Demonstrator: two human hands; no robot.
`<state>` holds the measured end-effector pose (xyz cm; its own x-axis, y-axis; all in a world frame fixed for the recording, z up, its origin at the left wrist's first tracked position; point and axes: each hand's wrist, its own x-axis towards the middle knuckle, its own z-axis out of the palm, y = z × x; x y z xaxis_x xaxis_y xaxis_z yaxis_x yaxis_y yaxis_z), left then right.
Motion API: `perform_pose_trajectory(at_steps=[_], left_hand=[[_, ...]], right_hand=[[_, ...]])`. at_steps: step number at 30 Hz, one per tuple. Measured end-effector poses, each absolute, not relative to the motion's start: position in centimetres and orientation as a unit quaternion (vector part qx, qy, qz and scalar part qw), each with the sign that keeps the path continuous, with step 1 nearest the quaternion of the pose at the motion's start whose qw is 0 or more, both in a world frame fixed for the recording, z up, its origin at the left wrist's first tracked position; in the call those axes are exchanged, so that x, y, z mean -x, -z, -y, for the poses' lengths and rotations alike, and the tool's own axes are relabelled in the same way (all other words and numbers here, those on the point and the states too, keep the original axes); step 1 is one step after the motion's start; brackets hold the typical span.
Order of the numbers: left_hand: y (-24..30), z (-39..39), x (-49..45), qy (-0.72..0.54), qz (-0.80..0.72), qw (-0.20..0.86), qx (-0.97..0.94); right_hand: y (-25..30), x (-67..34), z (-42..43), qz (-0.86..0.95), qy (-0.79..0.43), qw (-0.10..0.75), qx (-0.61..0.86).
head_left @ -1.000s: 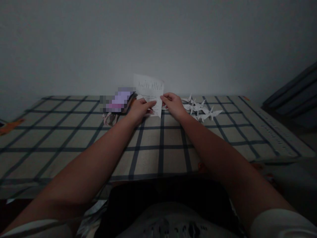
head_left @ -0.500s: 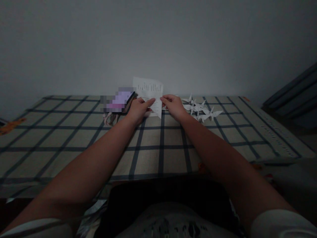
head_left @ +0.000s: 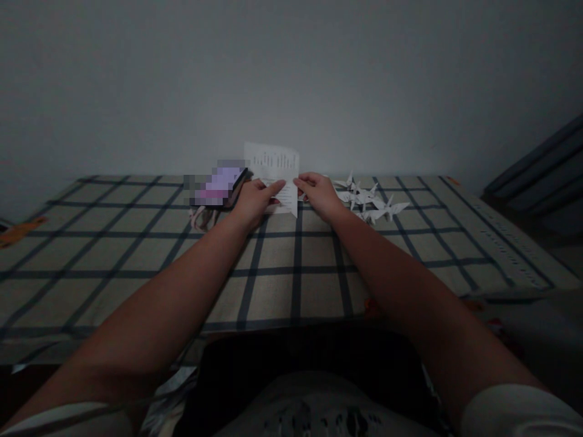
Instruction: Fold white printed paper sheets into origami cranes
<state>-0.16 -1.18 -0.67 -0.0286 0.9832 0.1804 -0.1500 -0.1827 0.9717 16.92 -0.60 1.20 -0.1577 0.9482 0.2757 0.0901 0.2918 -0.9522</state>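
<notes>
A white printed paper sheet [head_left: 274, 170] stands up from the checked surface near the far wall. My left hand [head_left: 255, 200] pinches its lower left part, fingers closed on it. My right hand [head_left: 319, 194] pinches the sheet's right edge, fingers curled. Both arms reach far forward over the plaid cloth [head_left: 291, 267].
Several white folded paper cranes [head_left: 370, 201] lie just right of my right hand. A blurred purple object [head_left: 216, 184] with a pale strap sits left of my left hand. A grey wall stands behind; a dark slanted object [head_left: 537, 176] is at the right.
The top of the paper sheet has dropped slightly, folding down toward my hands. Both hands stay in nearly the same place.
</notes>
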Motion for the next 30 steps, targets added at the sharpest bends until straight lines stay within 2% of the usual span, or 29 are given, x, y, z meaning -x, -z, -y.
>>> perform_pose_trajectory(at_steps=[15,21,30], left_hand=[[0.05,0.49,0.51,-0.662,-0.391,0.468,-0.436],[0.10,0.51,0.77,-0.684,-0.410,0.407,-0.445],[-0.24,0.70,0.66,-0.719,-0.399,0.413,-0.391]], right_hand=[[-1.19,-16.73,0.19,0.614,-0.435,0.503,0.426],[-1.30,-16.80,0.50,0.606,-0.439,0.509,0.425],[-0.85,-16.94,0.13,0.606,-0.438,0.519,0.414]])
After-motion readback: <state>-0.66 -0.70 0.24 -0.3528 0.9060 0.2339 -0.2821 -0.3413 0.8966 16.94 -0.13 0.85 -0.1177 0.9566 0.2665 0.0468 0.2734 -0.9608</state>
